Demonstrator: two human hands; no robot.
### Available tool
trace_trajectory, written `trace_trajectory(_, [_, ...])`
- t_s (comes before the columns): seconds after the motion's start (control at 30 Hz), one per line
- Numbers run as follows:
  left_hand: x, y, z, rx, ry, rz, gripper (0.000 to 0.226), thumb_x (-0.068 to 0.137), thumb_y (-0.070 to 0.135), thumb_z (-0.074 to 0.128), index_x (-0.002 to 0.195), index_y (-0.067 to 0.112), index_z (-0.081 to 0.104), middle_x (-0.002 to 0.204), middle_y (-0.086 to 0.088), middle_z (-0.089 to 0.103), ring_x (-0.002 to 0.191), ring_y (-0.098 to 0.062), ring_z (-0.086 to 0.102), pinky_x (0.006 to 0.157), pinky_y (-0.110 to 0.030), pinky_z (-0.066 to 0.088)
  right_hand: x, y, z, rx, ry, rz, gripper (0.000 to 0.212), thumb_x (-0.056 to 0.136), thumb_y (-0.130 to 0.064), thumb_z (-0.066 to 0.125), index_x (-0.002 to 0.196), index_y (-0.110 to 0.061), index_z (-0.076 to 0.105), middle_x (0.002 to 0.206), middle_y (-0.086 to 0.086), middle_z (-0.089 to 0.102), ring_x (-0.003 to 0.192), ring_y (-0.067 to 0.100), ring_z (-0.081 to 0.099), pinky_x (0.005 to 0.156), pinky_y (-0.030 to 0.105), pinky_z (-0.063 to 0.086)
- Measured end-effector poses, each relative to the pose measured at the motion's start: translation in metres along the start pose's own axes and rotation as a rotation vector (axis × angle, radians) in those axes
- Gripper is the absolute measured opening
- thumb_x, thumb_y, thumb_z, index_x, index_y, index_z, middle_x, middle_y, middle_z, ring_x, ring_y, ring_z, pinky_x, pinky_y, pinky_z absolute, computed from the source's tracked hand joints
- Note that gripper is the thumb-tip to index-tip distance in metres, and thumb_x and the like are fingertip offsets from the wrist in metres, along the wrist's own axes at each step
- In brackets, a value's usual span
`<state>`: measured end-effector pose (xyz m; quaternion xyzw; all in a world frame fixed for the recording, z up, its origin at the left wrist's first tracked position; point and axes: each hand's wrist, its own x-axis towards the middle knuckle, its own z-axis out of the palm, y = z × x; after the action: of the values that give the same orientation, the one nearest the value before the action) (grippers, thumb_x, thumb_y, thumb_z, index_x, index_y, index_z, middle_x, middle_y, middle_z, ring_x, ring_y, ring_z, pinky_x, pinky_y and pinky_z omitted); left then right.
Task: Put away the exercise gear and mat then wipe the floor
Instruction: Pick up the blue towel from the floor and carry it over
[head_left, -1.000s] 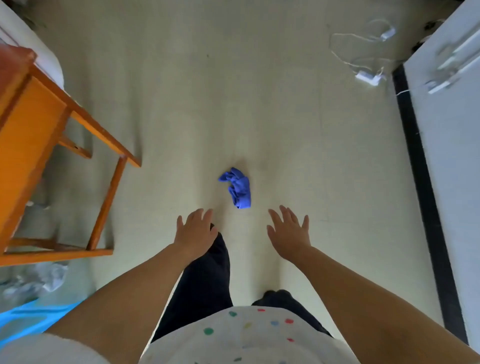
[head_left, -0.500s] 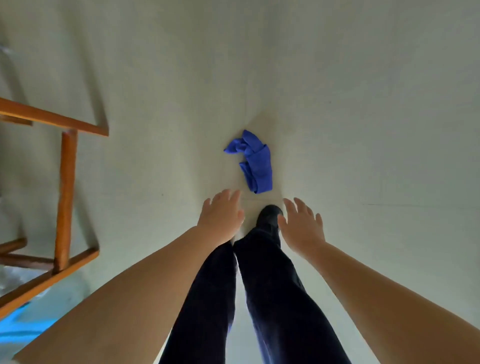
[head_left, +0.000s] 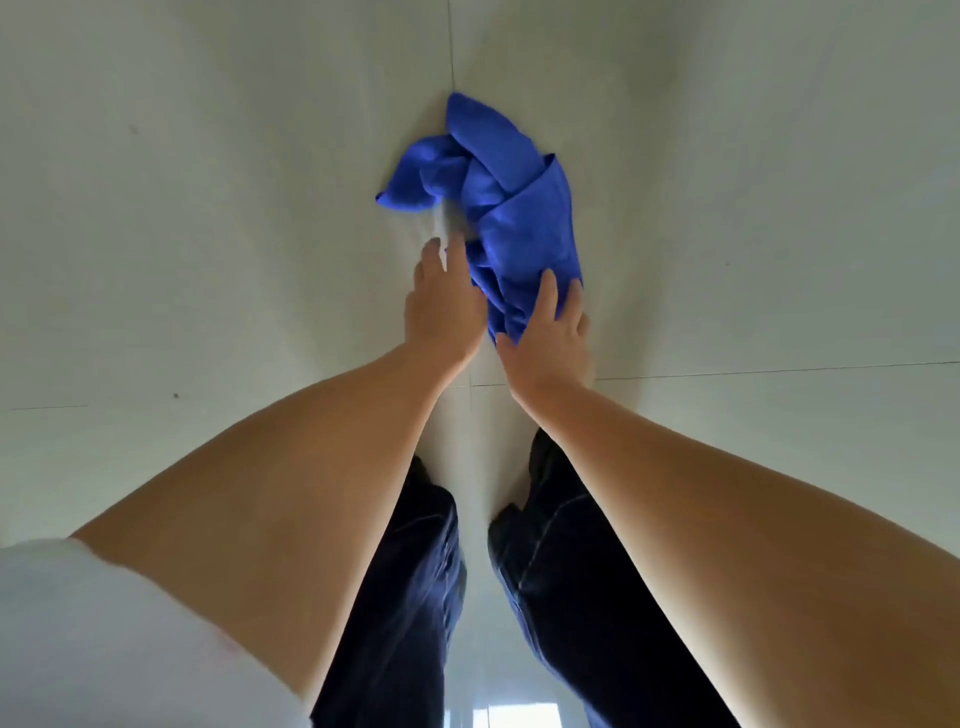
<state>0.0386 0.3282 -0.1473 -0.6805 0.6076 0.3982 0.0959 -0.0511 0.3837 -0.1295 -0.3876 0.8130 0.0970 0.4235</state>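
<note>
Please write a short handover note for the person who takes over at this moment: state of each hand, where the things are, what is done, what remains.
Left hand: open, fingers spread, at the left edge of the blue cloth, no grip closed.
Right hand: open, fingertips resting on the cloth's near end.
Cloth: crumpled on the tiled floor, in front of the feet, over a tile joint.
Done: no exercise gear or mat is in view, so their state cannot be confirmed from here.
Left: grasp the cloth, spread it, wipe the floor.
</note>
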Motion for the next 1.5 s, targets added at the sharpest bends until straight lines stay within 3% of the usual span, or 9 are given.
trace_trajectory(0.23, [0.01, 0.0, -0.019, -0.045, -0.085, 0.089, 0.009, 0.093, 0.013, 0.038, 0.098, 0.009, 0.045, 0.093, -0.005, 0.055, 0.081, -0.028, 0.05, 0.067, -0.032, 0.032, 0.01, 0.011, -0.037, 0.16, -0.023, -0.069, 0.051, 0.088, -0.007, 0.04, 0.137, -0.016, 0.033, 0.124, 0.015, 0.039, 0.106, 0.035, 0.046, 0.088, 0.04, 0.042])
trace_trajectory(0.6, [-0.16, 0.066, -0.212, 0.075, -0.11, 0.095, 0.025, 0.099, 0.031, 0.04, 0.103, 0.007, 0.048, 0.084, -0.005, 0.051, 0.077, -0.026, 0.047, 0.067, -0.032, 0.033, -0.159, -0.061, -0.211, 0.832, 0.073, 0.216, 0.024, 0.087, 0.0, 0.039, 0.109, -0.009, 0.04, 0.088, 0.0, 0.048, 0.074, 0.015, 0.048, 0.06, 0.023, 0.039])
trace_trajectory(0.7, [-0.196, 0.1, -0.28, -0.12, -0.027, 0.023, 0.021, 0.094, 0.026, 0.051, 0.081, 0.011, 0.044, 0.071, -0.001, 0.047, 0.074, -0.025, 0.046, 0.064, -0.03, 0.032, -0.21, -0.069, -0.259, 0.987, 0.084, 0.29, 0.021, 0.087, -0.005, 0.046, 0.107, -0.01, 0.041, 0.085, -0.001, 0.048, 0.079, 0.019, 0.055, 0.072, 0.033, 0.054])
trace_trajectory(0.83, [-0.25, 0.152, -0.363, -0.473, 0.052, -0.088, 0.012, 0.09, 0.02, 0.054, 0.085, 0.011, 0.049, 0.083, -0.01, 0.055, 0.083, -0.033, 0.055, 0.071, -0.035, 0.049, -0.279, -0.07, -0.328, 1.073, 0.036, 0.263, 0.018, 0.089, -0.005, 0.05, 0.106, -0.008, 0.045, 0.089, 0.002, 0.052, 0.084, 0.024, 0.06, 0.083, 0.046, 0.056])
trace_trajectory(0.93, [-0.302, 0.199, -0.422, -0.802, 0.093, -0.125, 0.004, 0.093, 0.017, 0.051, 0.089, 0.019, 0.052, 0.1, -0.009, 0.058, 0.095, -0.031, 0.06, 0.09, -0.045, 0.052, -0.334, -0.069, -0.382, 1.016, -0.046, 0.155, 0.004, 0.096, -0.009, 0.048, 0.099, -0.007, 0.045, 0.092, 0.006, 0.053, 0.083, 0.024, 0.06, 0.081, 0.043, 0.056])
trace_trajectory(1.03, [-0.353, 0.25, -0.468, -0.795, 0.063, 0.055, 0.014, 0.096, 0.011, 0.044, 0.095, 0.017, 0.057, 0.087, 0.002, 0.056, 0.081, -0.015, 0.053, 0.074, -0.028, 0.045, -0.384, -0.066, -0.426, 0.637, -0.031, -0.042, 0.009, 0.093, -0.011, 0.047, 0.084, -0.012, 0.049, 0.09, 0.015, 0.059, 0.082, 0.034, 0.061, 0.081, 0.047, 0.054])
trace_trajectory(1.17, [-0.405, 0.297, -0.497, -0.487, -0.035, 0.298, 0.023, 0.097, 0.013, 0.046, 0.115, 0.015, 0.06, 0.075, 0.005, 0.054, 0.07, -0.008, 0.049, 0.059, -0.007, 0.037, -0.431, -0.068, -0.473, 0.596, 0.131, -0.243, 0.024, 0.091, -0.013, 0.051, 0.114, -0.018, 0.055, 0.102, 0.004, 0.057, 0.087, 0.025, 0.058, 0.077, 0.036, 0.051])
trace_trajectory(1.27, [-0.436, 0.312, -0.502, -0.243, -0.068, 0.473, 0.02, 0.097, 0.011, 0.045, 0.107, 0.012, 0.062, 0.073, -0.004, 0.054, 0.072, -0.016, 0.048, 0.057, -0.014, 0.035, -0.468, -0.083, -0.505, 0.534, 0.239, -0.439, 0.042, 0.092, -0.012, 0.052, 0.133, -0.021, 0.048, 0.119, 0.003, 0.053, 0.097, 0.017, 0.057, 0.08, 0.023, 0.041])
trace_trajectory(1.5, [-0.481, 0.32, -0.531, -0.001, 0.004, 0.745, 0.014, 0.087, 0.008, 0.05, 0.089, 0.015, 0.062, 0.073, 0.004, 0.057, 0.068, -0.01, 0.05, 0.066, -0.022, 0.04, -0.544, -0.085, -0.53, 0.328, 0.336, -0.502, 0.029, 0.096, -0.023, 0.049, 0.109, -0.002, 0.063, 0.115, 0.012, 0.06, 0.107, 0.028, 0.055, 0.089, 0.034, 0.041])
